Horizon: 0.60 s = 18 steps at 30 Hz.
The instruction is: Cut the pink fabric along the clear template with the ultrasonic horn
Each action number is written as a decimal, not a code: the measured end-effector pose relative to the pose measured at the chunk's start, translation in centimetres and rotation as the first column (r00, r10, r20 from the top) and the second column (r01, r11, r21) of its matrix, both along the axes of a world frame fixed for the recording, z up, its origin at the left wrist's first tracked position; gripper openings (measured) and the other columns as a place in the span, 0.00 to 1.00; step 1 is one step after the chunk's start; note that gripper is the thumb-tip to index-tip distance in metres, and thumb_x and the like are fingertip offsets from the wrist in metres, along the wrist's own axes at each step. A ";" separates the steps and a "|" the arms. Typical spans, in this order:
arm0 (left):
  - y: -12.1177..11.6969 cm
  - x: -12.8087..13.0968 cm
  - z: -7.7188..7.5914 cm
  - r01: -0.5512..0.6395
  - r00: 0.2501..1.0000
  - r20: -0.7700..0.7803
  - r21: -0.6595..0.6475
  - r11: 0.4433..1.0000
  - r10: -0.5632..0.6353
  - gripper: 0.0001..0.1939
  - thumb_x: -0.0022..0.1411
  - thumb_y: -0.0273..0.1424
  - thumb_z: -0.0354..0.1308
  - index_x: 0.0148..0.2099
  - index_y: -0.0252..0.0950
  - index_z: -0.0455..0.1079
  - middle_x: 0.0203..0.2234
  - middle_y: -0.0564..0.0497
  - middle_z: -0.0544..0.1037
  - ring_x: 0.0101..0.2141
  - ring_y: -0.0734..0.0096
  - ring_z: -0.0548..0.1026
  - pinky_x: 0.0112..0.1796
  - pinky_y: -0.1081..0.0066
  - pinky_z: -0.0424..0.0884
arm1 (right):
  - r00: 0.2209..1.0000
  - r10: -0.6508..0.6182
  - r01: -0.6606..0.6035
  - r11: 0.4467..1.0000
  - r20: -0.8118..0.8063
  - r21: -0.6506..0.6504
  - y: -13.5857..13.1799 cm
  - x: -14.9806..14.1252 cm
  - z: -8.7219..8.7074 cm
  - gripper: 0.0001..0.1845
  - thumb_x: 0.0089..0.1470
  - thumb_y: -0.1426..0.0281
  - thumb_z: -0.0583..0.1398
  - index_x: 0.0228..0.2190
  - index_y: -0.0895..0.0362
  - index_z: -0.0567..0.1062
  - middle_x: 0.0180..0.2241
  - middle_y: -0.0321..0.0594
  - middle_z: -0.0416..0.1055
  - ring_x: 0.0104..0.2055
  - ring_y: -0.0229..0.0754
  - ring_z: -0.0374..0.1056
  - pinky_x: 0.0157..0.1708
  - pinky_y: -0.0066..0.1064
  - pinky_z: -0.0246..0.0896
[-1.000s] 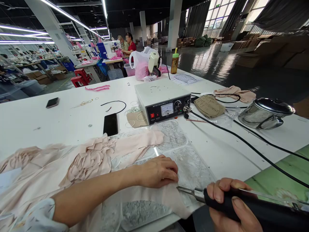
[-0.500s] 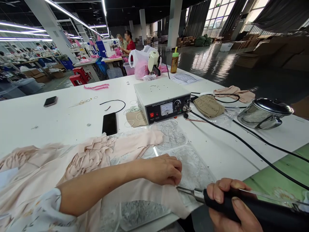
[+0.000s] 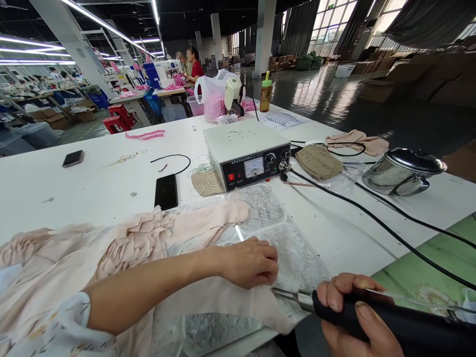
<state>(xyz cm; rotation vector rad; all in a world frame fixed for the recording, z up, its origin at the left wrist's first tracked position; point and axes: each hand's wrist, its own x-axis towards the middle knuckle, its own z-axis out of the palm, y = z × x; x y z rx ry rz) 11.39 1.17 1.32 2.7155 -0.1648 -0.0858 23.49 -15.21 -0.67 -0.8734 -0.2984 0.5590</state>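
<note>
My left hand (image 3: pixel 250 263) lies on the pale beige fabric (image 3: pixel 226 300), its fingers curled down and gripping the cloth near its edge; the fingertips are partly hidden. My right hand (image 3: pixel 357 307) is wrapped round the thick black handle of a handheld ultrasonic tool (image 3: pixel 307 300). The tool's thin metal tip meets the fabric just right of my left fingertips. Under the cloth is a clear, textured plastic sheet (image 3: pixel 297 253) at the table's near edge. More beige fabric (image 3: pixel 130 243) is bunched to the left, beneath and beyond my left forearm.
A control box (image 3: pixel 247 148) with a dial stands behind my hands; its black cable (image 3: pixel 372 220) runs right. Around it are a phone (image 3: pixel 166 192), cardboard patterns (image 3: pixel 320 162), a lidded steel mug (image 3: pixel 403 172), a bottle (image 3: pixel 265 94) and small scissors (image 3: pixel 122 159). Two people sit at machines beyond.
The view has shifted slightly. The fabric edge by the tool tip lies a little differently, spreading slightly farther right. Both hands keep nearly the same place and grip.
</note>
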 end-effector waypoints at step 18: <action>-0.9 -0.2 0.1 -0.062 0.998 0.024 0.052 0.997 0.061 0.05 0.59 0.23 0.60 0.32 0.36 0.69 0.32 0.52 0.72 0.32 0.71 0.71 0.41 0.69 0.65 | 0.997 0.024 -0.025 1.000 0.067 0.015 0.1 0.2 0.4 0.09 0.46 0.67 0.63 0.29 0.55 0.68 0.23 0.31 0.61 0.18 0.32 0.57 0.17 0.29 0.59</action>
